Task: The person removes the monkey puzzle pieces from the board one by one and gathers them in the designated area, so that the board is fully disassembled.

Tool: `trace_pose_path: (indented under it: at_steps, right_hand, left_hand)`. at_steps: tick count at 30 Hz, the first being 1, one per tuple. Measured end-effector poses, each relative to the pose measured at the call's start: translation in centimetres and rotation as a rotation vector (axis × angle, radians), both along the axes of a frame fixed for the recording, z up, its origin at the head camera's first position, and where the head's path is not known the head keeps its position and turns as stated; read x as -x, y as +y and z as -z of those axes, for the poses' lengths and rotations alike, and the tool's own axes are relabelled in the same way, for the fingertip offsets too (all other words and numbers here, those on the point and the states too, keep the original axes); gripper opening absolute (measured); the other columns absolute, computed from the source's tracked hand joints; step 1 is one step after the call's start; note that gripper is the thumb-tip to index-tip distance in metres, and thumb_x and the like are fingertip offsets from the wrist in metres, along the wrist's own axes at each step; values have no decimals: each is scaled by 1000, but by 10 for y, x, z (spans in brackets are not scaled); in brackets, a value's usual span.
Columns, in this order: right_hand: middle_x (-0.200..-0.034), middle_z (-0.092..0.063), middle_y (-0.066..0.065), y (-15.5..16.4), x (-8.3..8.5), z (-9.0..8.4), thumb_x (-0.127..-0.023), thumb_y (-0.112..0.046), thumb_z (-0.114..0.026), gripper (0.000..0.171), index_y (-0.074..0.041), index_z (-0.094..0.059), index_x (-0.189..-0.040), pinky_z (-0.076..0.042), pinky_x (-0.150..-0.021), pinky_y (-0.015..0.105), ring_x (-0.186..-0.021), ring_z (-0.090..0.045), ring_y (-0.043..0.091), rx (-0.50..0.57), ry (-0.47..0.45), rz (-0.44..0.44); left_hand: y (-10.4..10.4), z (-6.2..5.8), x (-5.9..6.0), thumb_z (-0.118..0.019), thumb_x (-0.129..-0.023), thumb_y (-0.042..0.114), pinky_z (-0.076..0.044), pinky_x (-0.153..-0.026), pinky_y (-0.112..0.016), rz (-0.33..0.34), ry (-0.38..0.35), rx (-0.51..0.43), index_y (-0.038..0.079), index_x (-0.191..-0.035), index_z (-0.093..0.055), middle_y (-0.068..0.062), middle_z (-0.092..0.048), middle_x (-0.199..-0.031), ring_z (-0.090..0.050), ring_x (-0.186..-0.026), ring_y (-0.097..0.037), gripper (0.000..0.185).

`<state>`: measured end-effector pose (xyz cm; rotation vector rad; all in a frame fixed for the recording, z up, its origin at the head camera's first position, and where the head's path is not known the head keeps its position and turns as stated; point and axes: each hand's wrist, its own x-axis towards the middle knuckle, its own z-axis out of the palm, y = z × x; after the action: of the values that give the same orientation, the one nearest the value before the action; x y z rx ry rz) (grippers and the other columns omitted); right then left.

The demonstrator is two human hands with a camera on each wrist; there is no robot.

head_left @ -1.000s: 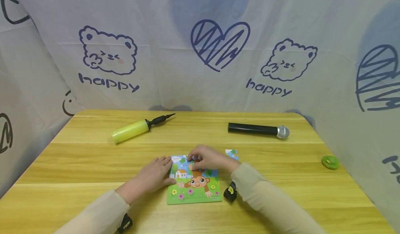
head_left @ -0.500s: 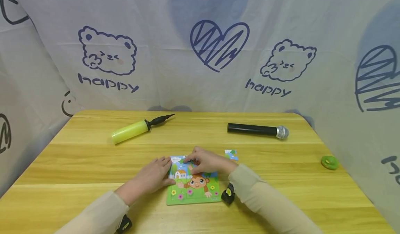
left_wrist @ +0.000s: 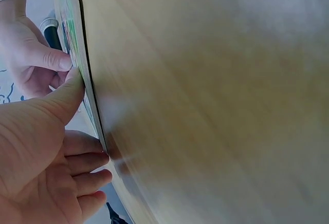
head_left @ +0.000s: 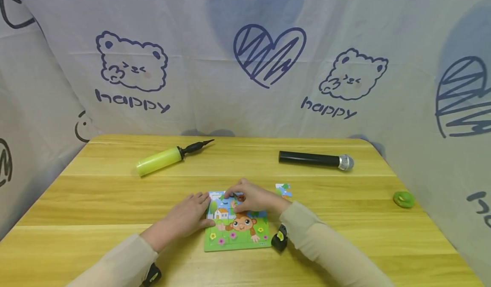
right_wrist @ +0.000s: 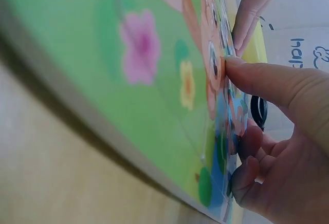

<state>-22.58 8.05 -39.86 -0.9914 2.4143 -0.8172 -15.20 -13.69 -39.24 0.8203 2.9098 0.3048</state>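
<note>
A jigsaw puzzle (head_left: 239, 236) with a cartoon monkey, a house and flowers lies in its flat tray at the middle of the table. My left hand (head_left: 186, 216) rests along the puzzle's left edge, its fingers extended and its thumb at the rim, as the left wrist view also shows. Over the upper part of the picture, my right hand (head_left: 255, 196) pinches a puzzle piece (right_wrist: 239, 112) between thumb and fingers, close on the board. The right fingers partly hide that piece in the head view. Loose puzzle pieces (head_left: 283, 187) lie just right of the board, partly behind the right wrist.
At the back left lies a yellow hand pump (head_left: 159, 162) with a black nozzle. A black microphone (head_left: 316, 159) with a silver head lies at the back right. Near the table's right edge sits a green ring-shaped item (head_left: 404, 199). A printed cloth (head_left: 207, 78) hangs behind the table.
My right hand has shifted slightly left over the upper part of the puzzle, its fingers spreading a little with the piece. The left hand has stayed at the edge.
</note>
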Motion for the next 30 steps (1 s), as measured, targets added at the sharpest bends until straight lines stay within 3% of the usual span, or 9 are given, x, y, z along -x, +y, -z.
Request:
trace_pose_path:
  at_steps: [6,9,13,16,22,30]
  right_hand:
    - [-111,-47,3,3,1,4,-84,-24,-69,49,-10,-50,-126,-45,-81,30,-96,-48,16,-6,22,78]
    - [-103,-51,3,6,3,7,-84,-21,-69,39,-9,-55,-118,-48,-73,30,-84,-52,16,54,-16,103]
    - [-90,-56,4,11,7,9,-89,-11,-61,20,-10,-60,-110,-50,-57,30,-65,-55,17,192,-142,152]
    - [-85,-58,6,14,8,8,-93,-7,-54,16,-9,-62,-107,-51,-55,31,-63,-56,19,266,-207,190]
    - [-88,-59,3,27,11,0,-94,-10,-53,18,-10,-65,-108,-51,-64,29,-74,-55,17,264,-159,244]
    - [-82,-61,6,70,16,-10,-90,-10,-60,11,-2,-64,-96,-52,-65,35,-74,-57,24,316,-95,355]
  left_hand:
    - [-1,2,0,-61,-86,39,-25,-105,-50,-2,5,-1,-15,-127,-43,-29,-39,-134,-34,-125,-43,70]
    - [-1,2,0,-61,-85,39,-25,-105,-50,-1,6,3,-15,-127,-44,-29,-39,-134,-34,-125,-43,70]
    - [-1,2,0,-61,-85,39,-25,-105,-50,2,8,3,-15,-127,-44,-29,-39,-134,-34,-125,-43,70]
    - [0,1,-1,-61,-86,39,-25,-105,-50,3,7,2,-15,-127,-44,-29,-39,-134,-34,-125,-43,70]
    - [1,1,-1,-61,-86,38,-25,-105,-50,8,11,10,-15,-127,-43,-29,-38,-135,-34,-125,-43,70]
    - [1,2,0,-61,-86,38,-24,-106,-50,2,5,12,-15,-127,-43,-29,-38,-135,-33,-125,-43,70]
